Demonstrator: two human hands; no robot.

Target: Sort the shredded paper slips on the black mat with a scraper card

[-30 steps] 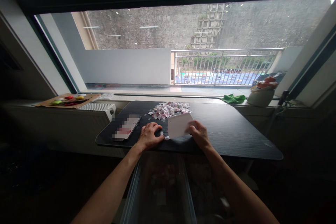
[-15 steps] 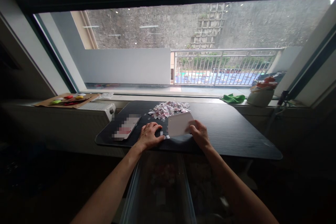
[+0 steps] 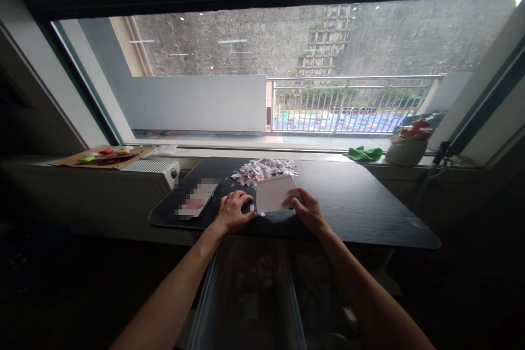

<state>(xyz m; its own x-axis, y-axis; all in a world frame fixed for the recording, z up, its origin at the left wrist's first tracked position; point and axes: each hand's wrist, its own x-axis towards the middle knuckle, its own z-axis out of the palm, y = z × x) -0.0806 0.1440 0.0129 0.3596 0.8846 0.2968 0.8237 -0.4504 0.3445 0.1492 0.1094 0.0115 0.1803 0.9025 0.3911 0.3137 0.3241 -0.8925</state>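
My right hand (image 3: 308,210) grips a white flat scraper (image 3: 274,195) by its right side. The scraper is a thin sheet with rounded corners and a small hole near its upper left, tilted up over the black table (image 3: 348,202). On the left, my left hand (image 3: 234,210) rests on the table, fingers curved and thumb apart, with nothing visibly held. Small white paper scraps (image 3: 257,212) lie by its thumb and the scraper's lower edge. Behind the scraper is a heap of cut paper pieces (image 3: 262,170).
A phone-like flat object (image 3: 199,199), partly blurred out, lies at the table's left. Below the front edge is a clear plastic bin (image 3: 293,295). On the sill are a green cloth (image 3: 363,154), a pale pot (image 3: 406,150) and a brown board (image 3: 69,159) with colourful items. A radiator (image 3: 153,167) stands left.
The scraper in my right hand has shifted slightly left, toward my left hand, over the small scraps. My left hand has stayed in place.
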